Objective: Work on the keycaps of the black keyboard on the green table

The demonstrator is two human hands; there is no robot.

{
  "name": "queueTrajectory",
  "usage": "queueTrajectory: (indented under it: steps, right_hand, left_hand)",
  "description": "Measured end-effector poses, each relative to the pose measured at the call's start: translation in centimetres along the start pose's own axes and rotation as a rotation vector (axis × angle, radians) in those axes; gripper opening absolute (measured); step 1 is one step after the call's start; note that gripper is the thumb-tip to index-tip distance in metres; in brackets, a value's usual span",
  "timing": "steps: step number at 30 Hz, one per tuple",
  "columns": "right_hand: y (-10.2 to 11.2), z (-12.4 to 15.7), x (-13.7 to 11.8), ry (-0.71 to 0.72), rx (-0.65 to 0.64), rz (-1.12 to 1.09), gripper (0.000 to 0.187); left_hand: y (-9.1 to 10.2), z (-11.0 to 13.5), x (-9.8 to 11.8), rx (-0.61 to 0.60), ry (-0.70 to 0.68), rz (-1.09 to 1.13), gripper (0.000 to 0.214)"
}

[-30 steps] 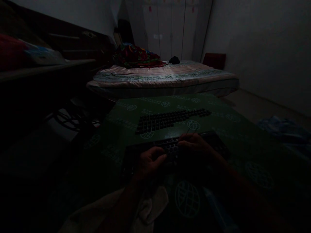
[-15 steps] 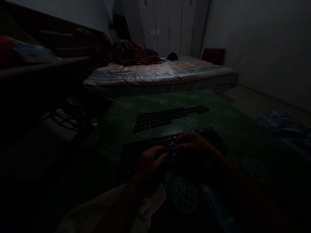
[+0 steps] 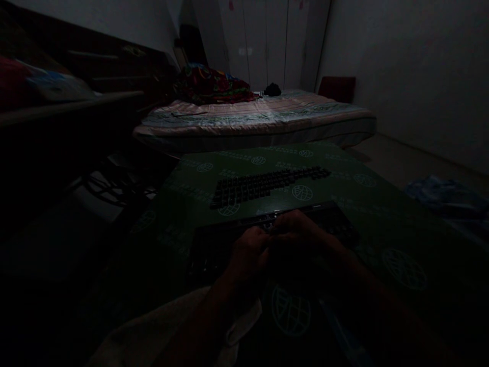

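Observation:
A black keyboard base [image 3: 217,239] lies on the green table, with bare key slots along its far side. Over its middle, my left hand [image 3: 250,250] and my right hand [image 3: 296,227] come together, fingers curled inward and fingertips meeting. Whatever sits between the fingertips is hidden by the hands and the dark. Beyond the base, many loose black keycaps [image 3: 244,188] are laid out in rows in the shape of a keyboard.
The green table [image 3: 171,199] carries white globe prints. A pale cloth [image 3: 160,321] lies at the near left, and a bluish strip [image 3: 340,326] at the near right. Behind the table is a bed [image 3: 267,117]; a shelf [image 3: 76,104] stands on the left.
My left hand has shifted right and slightly up, closing the gap to my right hand. The key slots that showed between them are now mostly covered.

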State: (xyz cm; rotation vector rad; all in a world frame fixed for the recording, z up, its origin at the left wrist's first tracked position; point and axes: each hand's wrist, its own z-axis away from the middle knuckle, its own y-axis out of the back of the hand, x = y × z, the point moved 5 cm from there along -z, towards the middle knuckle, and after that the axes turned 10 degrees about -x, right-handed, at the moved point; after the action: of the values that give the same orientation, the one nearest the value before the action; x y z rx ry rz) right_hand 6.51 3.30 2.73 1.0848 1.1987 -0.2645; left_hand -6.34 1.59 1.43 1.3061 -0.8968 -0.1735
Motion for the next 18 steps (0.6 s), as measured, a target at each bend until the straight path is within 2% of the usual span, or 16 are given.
queueTrajectory:
  steps: [6,9,18]
  right_hand:
    - [-0.5,-0.4,-0.2,0.058,-0.007,0.206,0.032]
    - [-0.7,-0.5,0.0,0.081,-0.026,0.229,0.029]
    - [-1.2,-0.2,0.7,0.040,-0.019,-0.022,0.021]
  left_hand:
    - [-0.3,-0.3,-0.2,-0.055,0.040,-0.078,0.019]
    - [-0.5,-0.4,-0.3,-0.046,0.039,-0.065,0.016]
    - [-0.7,-0.4,-0.7,-0.031,0.059,-0.040,0.013]
